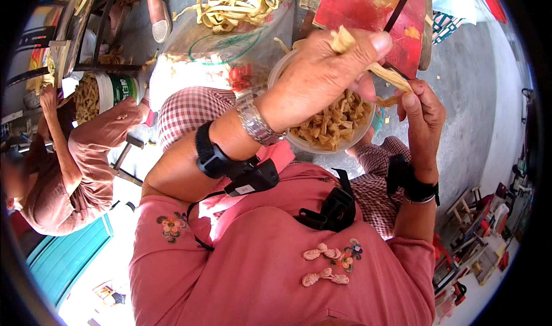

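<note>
My left hand (pixel 330 67), with a metal watch on its wrist, is closed around a pale yellow, fibrous-looking strip (pixel 391 77). One end pokes up above its fingers. Farther along the same strip, my right hand (pixel 424 110) pinches it between thumb and fingers. Both hands are above a white tub (pixel 313 149) holding many short yellow-brown pieces (pixel 333 124). Just beyond them, a narrow dark bar (pixel 401 6) slants over a worn red board (pixel 351 6); my left hand partly hides its lower end.
A pile of long yellow strips (pixel 236 4) lies on clear plastic sheeting (pixel 190 50) ahead. At left another person sits, a hand (pixel 49 98) raised near a bucket (pixel 106 90) of pieces. Wooden stools and clutter (pixel 471 234) stand at the right. A teal panel (pixel 69 257) is lower left.
</note>
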The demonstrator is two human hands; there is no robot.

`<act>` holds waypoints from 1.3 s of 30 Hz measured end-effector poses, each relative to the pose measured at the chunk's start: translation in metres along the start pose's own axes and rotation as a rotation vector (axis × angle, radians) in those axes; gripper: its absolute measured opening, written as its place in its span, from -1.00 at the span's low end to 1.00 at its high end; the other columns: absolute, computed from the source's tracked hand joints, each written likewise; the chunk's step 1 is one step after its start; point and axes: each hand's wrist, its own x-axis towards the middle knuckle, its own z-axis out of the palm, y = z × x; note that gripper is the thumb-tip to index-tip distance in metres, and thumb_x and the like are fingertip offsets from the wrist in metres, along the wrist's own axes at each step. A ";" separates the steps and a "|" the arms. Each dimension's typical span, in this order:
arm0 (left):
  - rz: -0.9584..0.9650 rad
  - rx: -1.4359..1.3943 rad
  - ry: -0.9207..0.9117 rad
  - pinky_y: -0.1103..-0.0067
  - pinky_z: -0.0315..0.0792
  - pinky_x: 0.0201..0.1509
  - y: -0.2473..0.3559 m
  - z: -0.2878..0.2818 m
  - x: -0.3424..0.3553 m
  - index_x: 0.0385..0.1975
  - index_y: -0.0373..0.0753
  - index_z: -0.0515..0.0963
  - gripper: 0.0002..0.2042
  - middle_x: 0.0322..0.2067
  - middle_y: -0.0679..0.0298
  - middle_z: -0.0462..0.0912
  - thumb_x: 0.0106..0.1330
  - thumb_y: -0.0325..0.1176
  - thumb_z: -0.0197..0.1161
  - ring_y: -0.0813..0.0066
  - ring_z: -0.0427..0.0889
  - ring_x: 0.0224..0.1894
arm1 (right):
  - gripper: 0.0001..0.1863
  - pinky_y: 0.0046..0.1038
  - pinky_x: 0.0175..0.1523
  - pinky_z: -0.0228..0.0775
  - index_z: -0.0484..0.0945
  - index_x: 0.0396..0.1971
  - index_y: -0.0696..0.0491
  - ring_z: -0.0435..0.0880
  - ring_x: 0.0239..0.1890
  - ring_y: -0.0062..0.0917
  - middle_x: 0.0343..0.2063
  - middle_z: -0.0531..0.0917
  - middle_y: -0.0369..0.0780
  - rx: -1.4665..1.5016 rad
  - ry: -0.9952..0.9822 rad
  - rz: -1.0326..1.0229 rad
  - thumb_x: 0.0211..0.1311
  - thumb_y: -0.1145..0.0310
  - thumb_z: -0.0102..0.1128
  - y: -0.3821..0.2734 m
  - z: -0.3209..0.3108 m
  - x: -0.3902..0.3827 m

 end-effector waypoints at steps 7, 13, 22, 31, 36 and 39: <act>-0.104 0.082 0.065 0.78 0.21 -0.70 0.002 0.002 -0.005 -0.31 -0.28 0.50 -0.74 -0.68 0.41 0.44 0.35 -0.17 0.07 0.77 0.34 -0.74 | -0.75 -0.68 -0.48 0.34 0.50 -0.26 0.14 0.51 -0.43 -0.73 -0.40 0.56 -0.33 0.059 -0.293 0.231 0.25 0.25 0.10 -0.004 0.003 0.002; -0.087 0.104 0.036 0.78 0.20 -0.70 -0.001 0.008 -0.005 -0.32 -0.27 0.48 -0.85 -0.67 0.45 0.40 0.30 -0.31 0.12 0.77 0.30 -0.73 | -0.74 -0.67 -0.51 0.27 0.49 -0.30 0.14 0.47 -0.45 -0.72 -0.42 0.52 -0.31 0.177 -0.338 0.243 0.25 0.22 0.10 -0.018 0.019 0.000; 0.087 -0.119 0.019 0.73 0.29 -0.63 0.023 -0.020 0.006 -0.23 -0.29 0.48 -0.88 -0.60 0.44 0.40 0.28 -0.44 0.12 0.78 0.25 -0.67 | -0.70 -0.63 -0.36 0.18 0.44 -0.54 0.17 0.32 -0.49 -0.72 -0.61 0.41 -0.37 0.141 -0.145 0.140 0.27 0.25 0.07 -0.035 -0.003 0.003; 0.199 0.096 0.137 0.73 0.30 -0.60 0.039 -0.004 0.064 -0.32 -0.27 0.48 -0.93 -0.62 0.41 0.41 0.27 -0.43 0.13 0.76 0.31 -0.64 | -0.71 -0.55 -0.53 0.11 0.41 -0.55 0.22 0.16 -0.64 -0.66 -0.75 0.32 -0.32 -0.261 0.197 -0.217 0.27 0.32 0.09 -0.044 -0.025 0.059; 0.454 0.658 0.255 0.73 0.23 -0.59 0.010 -0.013 0.089 -0.43 -0.28 0.52 -0.90 -0.65 0.47 0.45 0.28 -0.40 0.14 0.76 0.30 -0.67 | -0.71 -0.53 -0.49 0.17 0.45 -0.51 0.22 0.24 -0.63 -0.66 -0.74 0.34 -0.31 -0.481 0.246 -0.180 0.29 0.28 0.07 -0.015 -0.015 0.070; 0.432 0.988 0.361 0.73 0.21 -0.58 0.008 -0.022 0.077 -0.52 -0.27 0.56 -0.86 -0.72 0.47 0.44 0.26 -0.43 0.12 0.80 0.28 -0.66 | -0.69 -0.55 -0.49 0.17 0.46 -0.51 0.21 0.27 -0.61 -0.68 -0.71 0.35 -0.33 -0.337 0.196 -0.071 0.30 0.25 0.06 -0.007 -0.019 0.060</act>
